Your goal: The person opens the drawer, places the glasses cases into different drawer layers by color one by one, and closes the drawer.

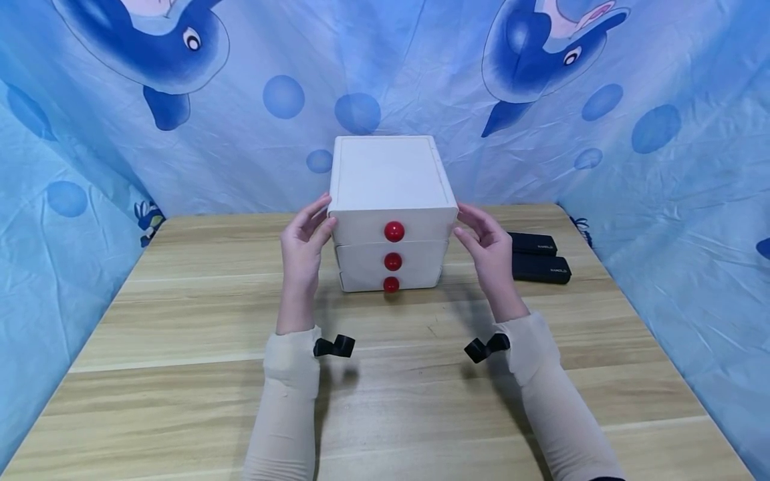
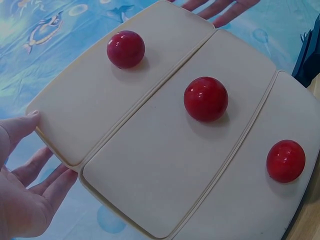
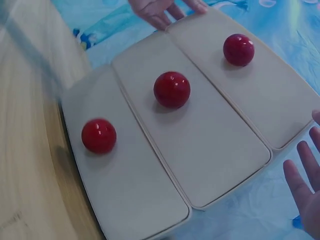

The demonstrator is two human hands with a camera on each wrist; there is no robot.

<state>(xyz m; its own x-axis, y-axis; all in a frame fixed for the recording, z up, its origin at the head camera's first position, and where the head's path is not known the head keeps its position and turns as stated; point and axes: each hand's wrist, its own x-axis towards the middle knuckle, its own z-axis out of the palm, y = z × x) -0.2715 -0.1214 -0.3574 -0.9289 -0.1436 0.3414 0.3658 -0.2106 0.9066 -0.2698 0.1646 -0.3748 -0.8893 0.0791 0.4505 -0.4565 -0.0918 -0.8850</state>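
A white three-drawer box [image 1: 394,172] with a round red knob [image 1: 394,231] on each drawer stands on the wooden table, its front facing me. At its left side my left hand [image 1: 303,250] touches the upper front corner, the thumb at the front edge and the fingers along the side. My right hand [image 1: 490,250] is beside the upper right corner, fingers extended. In the right wrist view, a gap shows between several of the right fingers [image 3: 298,186] and the box. All three drawers look closed in the left wrist view.
Two black cases [image 1: 541,269] lie on the table to the right of the box, near my right hand. A blue dolphin-print curtain [image 1: 409,73] hangs behind and on both sides. Small black wrist mounts [image 1: 334,346] stick out inward from the sleeves.
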